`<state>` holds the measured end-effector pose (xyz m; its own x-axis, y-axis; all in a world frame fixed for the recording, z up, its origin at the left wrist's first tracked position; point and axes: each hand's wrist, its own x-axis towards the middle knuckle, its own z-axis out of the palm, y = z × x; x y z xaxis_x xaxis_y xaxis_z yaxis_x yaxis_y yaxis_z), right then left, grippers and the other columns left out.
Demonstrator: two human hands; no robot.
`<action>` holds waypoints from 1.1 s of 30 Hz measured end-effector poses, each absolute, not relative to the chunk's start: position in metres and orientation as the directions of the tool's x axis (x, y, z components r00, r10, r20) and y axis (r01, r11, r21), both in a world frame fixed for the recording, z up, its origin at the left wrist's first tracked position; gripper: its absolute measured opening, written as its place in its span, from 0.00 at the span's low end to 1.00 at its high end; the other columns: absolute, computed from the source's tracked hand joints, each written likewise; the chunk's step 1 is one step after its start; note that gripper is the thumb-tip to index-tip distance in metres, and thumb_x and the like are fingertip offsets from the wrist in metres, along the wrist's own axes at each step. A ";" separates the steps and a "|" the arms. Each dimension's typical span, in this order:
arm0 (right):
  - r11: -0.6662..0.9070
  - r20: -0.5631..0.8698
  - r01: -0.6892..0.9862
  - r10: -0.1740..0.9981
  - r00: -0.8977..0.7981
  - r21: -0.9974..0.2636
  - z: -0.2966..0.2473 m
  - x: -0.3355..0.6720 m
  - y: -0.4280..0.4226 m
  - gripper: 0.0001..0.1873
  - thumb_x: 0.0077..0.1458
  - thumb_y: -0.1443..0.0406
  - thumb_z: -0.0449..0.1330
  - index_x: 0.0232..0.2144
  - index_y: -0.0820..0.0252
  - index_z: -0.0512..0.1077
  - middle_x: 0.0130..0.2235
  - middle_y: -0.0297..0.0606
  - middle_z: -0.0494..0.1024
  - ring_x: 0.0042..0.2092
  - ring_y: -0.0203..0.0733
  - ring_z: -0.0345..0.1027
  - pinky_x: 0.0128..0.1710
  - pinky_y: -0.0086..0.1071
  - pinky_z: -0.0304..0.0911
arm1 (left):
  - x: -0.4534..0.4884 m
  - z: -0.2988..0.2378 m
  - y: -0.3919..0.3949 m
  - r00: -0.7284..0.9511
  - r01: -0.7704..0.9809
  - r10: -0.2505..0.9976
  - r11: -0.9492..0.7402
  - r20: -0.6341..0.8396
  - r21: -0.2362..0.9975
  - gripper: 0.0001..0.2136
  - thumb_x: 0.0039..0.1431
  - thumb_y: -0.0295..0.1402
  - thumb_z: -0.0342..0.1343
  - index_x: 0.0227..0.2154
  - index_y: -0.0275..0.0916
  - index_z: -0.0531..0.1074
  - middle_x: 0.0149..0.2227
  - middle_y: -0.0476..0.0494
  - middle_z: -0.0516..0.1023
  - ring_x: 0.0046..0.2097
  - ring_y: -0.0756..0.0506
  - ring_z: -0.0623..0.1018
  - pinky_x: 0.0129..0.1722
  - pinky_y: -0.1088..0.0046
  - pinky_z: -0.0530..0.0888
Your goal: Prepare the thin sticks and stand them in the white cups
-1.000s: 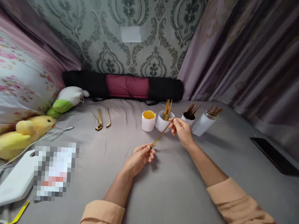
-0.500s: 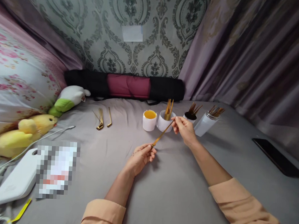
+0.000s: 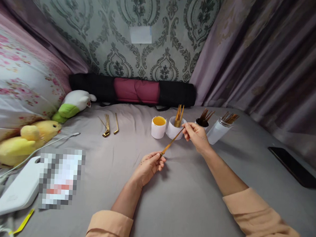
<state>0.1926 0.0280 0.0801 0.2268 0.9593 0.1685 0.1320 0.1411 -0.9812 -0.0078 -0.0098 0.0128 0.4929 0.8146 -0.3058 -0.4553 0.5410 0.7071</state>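
A thin gold metal stick [image 3: 171, 143] is stretched between both hands over the grey bed sheet. My left hand [image 3: 149, 166] pinches its near end. My right hand [image 3: 196, 135] pinches its far end, just in front of a white cup [image 3: 174, 130] that holds several upright gold sticks. Left of that cup stands a white cup with a yellow inside [image 3: 158, 127]. To the right are a dark-rimmed cup [image 3: 201, 123] and a tilted white jar [image 3: 218, 128], both holding brown sticks.
Three gold pieces [image 3: 109, 125] lie on the sheet at mid-left. Plush toys [image 3: 24, 139] and a floral pillow sit at left, a white device [image 3: 16, 190] and cable at lower left. A black and maroon roll bag [image 3: 134, 89] lies along the wall. A black phone [image 3: 294, 167] rests at right.
Almost nothing moved. Both hands keep their pinch on the gold stick; the right hand has shifted very slightly up and to the right, near the cups.
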 end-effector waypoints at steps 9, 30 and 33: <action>0.134 0.164 0.144 0.963 0.215 -0.980 0.082 0.192 0.028 0.16 0.50 0.54 0.55 0.30 0.62 0.69 0.23 0.32 0.68 0.19 0.27 0.58 0.16 0.22 0.54 | -0.009 0.013 -0.009 0.500 -0.452 0.810 0.545 -0.305 0.707 0.09 0.52 0.30 0.55 0.35 0.30 0.67 0.28 0.41 0.72 0.24 0.53 0.70 0.21 0.79 0.64; 0.192 0.221 0.119 0.920 0.324 -0.974 0.096 0.215 0.036 0.16 0.47 0.53 0.58 0.27 0.62 0.69 0.22 0.33 0.68 0.18 0.27 0.57 0.14 0.22 0.53 | -0.013 0.015 -0.008 0.500 -0.469 0.804 0.565 -0.323 0.679 0.11 0.54 0.31 0.53 0.39 0.29 0.68 0.29 0.42 0.72 0.25 0.54 0.70 0.23 0.79 0.66; 0.209 0.240 0.126 0.907 0.346 -0.970 0.102 0.220 0.037 0.15 0.48 0.54 0.57 0.27 0.62 0.69 0.22 0.32 0.68 0.18 0.27 0.57 0.14 0.22 0.53 | -0.014 0.018 -0.008 0.496 -0.480 0.801 0.575 -0.336 0.663 0.10 0.53 0.30 0.53 0.38 0.29 0.68 0.29 0.42 0.72 0.25 0.54 0.70 0.24 0.79 0.66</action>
<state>0.2204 0.0365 0.1020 0.3461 0.9068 0.2405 0.1257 0.2092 -0.9698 -0.0139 -0.0085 0.0175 0.4956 0.8008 -0.3363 -0.4798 0.5751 0.6626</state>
